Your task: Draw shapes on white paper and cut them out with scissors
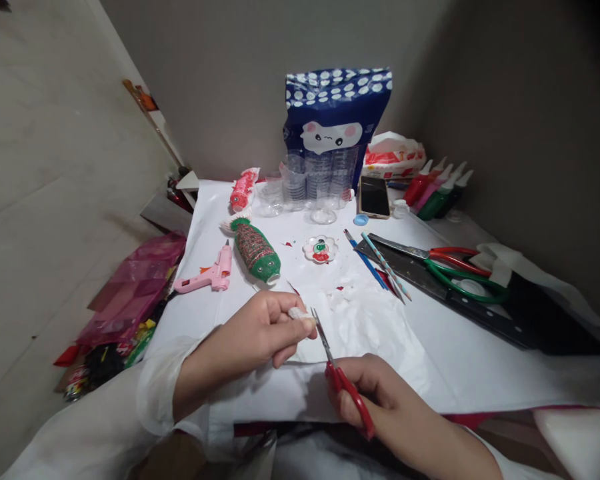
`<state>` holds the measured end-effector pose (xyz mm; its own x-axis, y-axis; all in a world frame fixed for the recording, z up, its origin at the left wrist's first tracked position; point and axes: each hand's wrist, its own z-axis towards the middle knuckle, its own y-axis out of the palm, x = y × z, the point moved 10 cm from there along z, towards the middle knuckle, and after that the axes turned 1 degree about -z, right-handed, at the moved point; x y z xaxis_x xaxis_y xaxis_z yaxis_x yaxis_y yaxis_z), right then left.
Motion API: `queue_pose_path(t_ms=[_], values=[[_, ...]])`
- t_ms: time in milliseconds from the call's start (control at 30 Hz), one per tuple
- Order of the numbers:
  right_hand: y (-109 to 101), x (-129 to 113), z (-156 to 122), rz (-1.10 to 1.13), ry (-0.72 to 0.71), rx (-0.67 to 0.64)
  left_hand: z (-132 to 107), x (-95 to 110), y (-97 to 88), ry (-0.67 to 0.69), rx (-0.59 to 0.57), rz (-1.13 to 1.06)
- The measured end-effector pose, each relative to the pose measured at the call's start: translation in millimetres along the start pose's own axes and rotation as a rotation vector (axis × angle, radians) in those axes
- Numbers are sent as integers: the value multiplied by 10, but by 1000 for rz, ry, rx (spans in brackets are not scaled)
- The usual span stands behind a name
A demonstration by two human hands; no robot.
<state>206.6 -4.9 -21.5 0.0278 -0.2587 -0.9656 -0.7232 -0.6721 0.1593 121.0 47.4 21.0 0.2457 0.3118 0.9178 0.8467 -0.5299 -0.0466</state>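
My left hand [260,330] is closed in a pinch on a small white textured strip [296,313], most of it hidden by the fingers. The red-handled scissors [340,381] are in my right hand [385,393], thumb and fingers around the loops. Their blades point up and away, with the tips slightly parted right beside the left fingertips. Just beyond my left hand lies a green fish-shaped craft [257,252] with a speckled brown body and a pale tail. A pink glue gun [207,275] rests left of it.
Clear plastic bottle pieces [317,177] stand before a blue bag [337,110]. A flower-shaped paint palette [321,249], paintbrush [365,260], phone [375,197] and paint bottles [437,190] lie around. On the right, a large knife [430,280] lies under green-handled scissors [480,293]. A smaller red fish [243,190] sits behind.
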Motion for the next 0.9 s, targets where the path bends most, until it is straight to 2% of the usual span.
queue_pose_path(t_ms=[900], values=[[-17,64,42,33,23,22,32,15,-6,19,34,18]])
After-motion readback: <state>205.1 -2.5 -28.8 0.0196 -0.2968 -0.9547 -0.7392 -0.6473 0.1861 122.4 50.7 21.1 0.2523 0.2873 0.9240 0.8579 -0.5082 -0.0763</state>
